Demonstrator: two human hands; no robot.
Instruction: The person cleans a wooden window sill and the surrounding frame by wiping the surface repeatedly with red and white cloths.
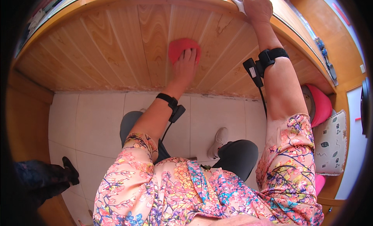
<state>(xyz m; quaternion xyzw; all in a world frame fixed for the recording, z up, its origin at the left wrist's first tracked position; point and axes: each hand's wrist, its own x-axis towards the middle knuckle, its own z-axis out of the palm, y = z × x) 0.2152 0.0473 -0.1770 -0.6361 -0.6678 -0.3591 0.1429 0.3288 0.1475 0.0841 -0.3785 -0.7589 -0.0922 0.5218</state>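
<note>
My left hand (186,64) presses a red cloth (181,49) flat against the wood-plank front panel (122,54) of a counter, its fingers spread over the cloth. Higher up at the right, my right hand (258,7) rests at the counter's rounded wooden edge (201,0). It is closed on a whitish cloth (239,1), partly cut off by the picture's top rim. Black straps with small devices sit around both forearms.
White floor tiles (99,121) meet the panel's worn bottom edge. A patterned cushion (330,144) and a pink cushion (320,105) are at the right. Another person's dark-clothed leg and black shoe (70,170) show at the lower left. Various items lie on the counter's far left.
</note>
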